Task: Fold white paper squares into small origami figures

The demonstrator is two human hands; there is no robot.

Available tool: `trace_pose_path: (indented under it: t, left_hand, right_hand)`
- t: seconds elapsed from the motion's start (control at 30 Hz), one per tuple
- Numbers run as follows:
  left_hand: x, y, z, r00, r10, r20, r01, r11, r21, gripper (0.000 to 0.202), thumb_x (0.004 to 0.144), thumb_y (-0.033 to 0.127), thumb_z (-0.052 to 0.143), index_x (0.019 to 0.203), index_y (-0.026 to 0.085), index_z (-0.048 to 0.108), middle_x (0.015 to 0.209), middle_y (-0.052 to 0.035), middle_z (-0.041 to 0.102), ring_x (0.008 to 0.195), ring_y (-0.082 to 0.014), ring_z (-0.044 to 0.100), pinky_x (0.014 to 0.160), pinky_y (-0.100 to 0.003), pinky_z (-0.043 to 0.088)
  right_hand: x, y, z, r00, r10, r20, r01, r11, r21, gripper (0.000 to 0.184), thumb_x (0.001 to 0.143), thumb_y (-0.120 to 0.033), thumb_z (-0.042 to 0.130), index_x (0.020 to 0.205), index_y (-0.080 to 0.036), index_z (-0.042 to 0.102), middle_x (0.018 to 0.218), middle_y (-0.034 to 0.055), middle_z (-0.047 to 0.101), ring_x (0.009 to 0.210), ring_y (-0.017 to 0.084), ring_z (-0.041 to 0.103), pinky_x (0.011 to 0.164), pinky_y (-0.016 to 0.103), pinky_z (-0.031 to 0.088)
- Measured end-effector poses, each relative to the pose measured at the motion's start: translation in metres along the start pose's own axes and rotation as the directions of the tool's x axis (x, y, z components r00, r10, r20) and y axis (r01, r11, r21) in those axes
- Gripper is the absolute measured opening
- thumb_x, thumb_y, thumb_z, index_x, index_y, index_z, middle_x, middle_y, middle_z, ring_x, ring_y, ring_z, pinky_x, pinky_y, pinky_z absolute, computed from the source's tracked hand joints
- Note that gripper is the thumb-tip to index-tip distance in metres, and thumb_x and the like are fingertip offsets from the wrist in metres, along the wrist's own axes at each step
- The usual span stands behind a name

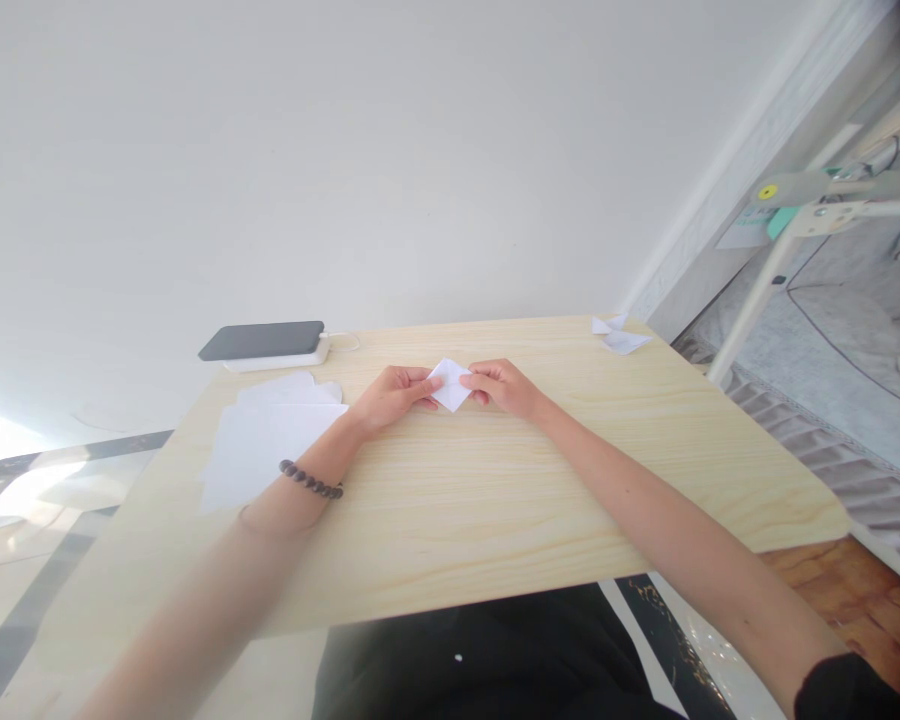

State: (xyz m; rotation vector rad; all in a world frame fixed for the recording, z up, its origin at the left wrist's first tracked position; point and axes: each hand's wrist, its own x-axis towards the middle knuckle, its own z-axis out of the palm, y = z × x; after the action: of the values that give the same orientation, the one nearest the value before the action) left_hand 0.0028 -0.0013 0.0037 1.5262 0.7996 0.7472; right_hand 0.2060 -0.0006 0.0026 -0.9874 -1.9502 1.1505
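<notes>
Folded paper (450,385): small white diamond, held between both hands; placed midway between left and right edges of the surface (435,540), nearer the far edge than the near one. Contact with the wood: cannot tell.
Near edge: dark clothing (480,660) just in front.
Loose sheets (270,440): white, overlapping, lying toward the left edge, beside the left forearm; mostly flat, judged not yet folded.
Left hand (394,395): pinching the diamond's left corner, thumb on top; dark beaded bracelet (311,480) at the wrist.
Right hand (506,387): pinching the opposite corner, thumb likewise on top.
Folding so far: judged partway or further, with the outline already reduced to a compact diamond; number of folds left not readable from this view.
Far-left corner: dark flat device (266,340) resting on a white base (277,360), white cable (349,342) at its right end.
Far-right corner: folded white pieces (625,343), close together, probably set aside as done.
Containers: none seen; sheets and folded pieces directly on the wood.
Beyond far edge: pale wall (420,180).
</notes>
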Motion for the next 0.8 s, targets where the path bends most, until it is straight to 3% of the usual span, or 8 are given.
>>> trace_pose_path:
  t: [0.37, 0.57, 0.8]
  left_hand:
    - [0.0017, -0.0034, -0.0020, 1.000, -0.003, -0.015, 0.003, 1.000, 0.010, 0.041, 0.074, 0.044, 0.056, 0.098, 0.012, 0.064, 0.093, -0.0089, 0.066, 0.086, -0.0195, 0.059, 0.073, -0.029, 0.046]
    - [0.0005, -0.0021, 0.0001, 0.999, -0.038, -0.039, 0.038, 0.999, 0.009, 0.044, 0.076, 0.049, 0.051, 0.087, 0.009, 0.066, 0.080, -0.0117, 0.068, 0.076, -0.0206, 0.062, 0.071, -0.032, 0.048]
    - [-0.0002, 0.0005, 0.0015, 0.998, -0.032, -0.049, 0.033, 0.999, 0.030, 0.042, 0.074, 0.048, 0.053, 0.083, 0.009, 0.066, 0.078, -0.0102, 0.067, 0.076, -0.0197, 0.061, 0.069, -0.030, 0.048]
  right_hand:
    - [0.0013, 0.0022, 0.0000, 1.000, 0.009, -0.005, -0.009, 0.999, 0.050, 0.033, 0.076, -0.036, 0.048, 0.052, -0.015, 0.043, 0.048, -0.0038, 0.042, 0.046, 0.006, 0.037, 0.048, 0.022, 0.028]
    - [-0.0006, -0.0040, -0.0005, 0.999, 0.012, -0.039, -0.008, 0.995, 0.100, 0.032, 0.077, -0.030, 0.047, 0.050, -0.016, 0.039, 0.047, -0.0042, 0.040, 0.046, 0.005, 0.036, 0.048, 0.022, 0.028]
    - [0.0000, -0.0021, -0.0013, 1.000, 0.006, 0.001, -0.006, 0.999, 0.051, 0.033, 0.077, -0.034, 0.047, 0.051, -0.015, 0.040, 0.047, -0.0042, 0.040, 0.046, 0.006, 0.035, 0.047, 0.022, 0.027]
